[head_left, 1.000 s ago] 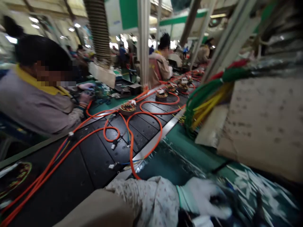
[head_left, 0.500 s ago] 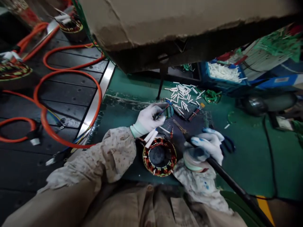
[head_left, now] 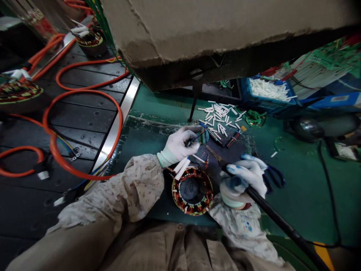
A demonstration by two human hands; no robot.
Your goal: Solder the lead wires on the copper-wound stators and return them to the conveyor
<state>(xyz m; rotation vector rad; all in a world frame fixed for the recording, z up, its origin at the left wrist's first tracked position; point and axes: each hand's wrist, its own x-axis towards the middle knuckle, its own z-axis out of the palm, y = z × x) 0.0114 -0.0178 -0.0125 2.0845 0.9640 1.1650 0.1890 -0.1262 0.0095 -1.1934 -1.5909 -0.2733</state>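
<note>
Fabric-gloved right hand (head_left: 244, 177) grips a slender tool (head_left: 261, 200) beside a copper-wound ring (head_left: 177, 191)

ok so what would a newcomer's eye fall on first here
Probably the bright orange cables, looping over the dark slatted surface on the left. Next, the wound ring on the green bench, close to the person's body. Past the left hand lies a scatter of white tubes, while the right hand grips a black-handled tool.

Stator (head_left: 208, 188) on bench (head_left: 299, 203), nearer the body than left hand (head_left: 180, 145) and left of right hand (head_left: 245, 175), loose tubes (head_left: 218, 113) behind, bin (head_left: 261, 106) back right, cable (head_left: 53, 146) on conveyor (head_left: 87, 116) at left.
</note>
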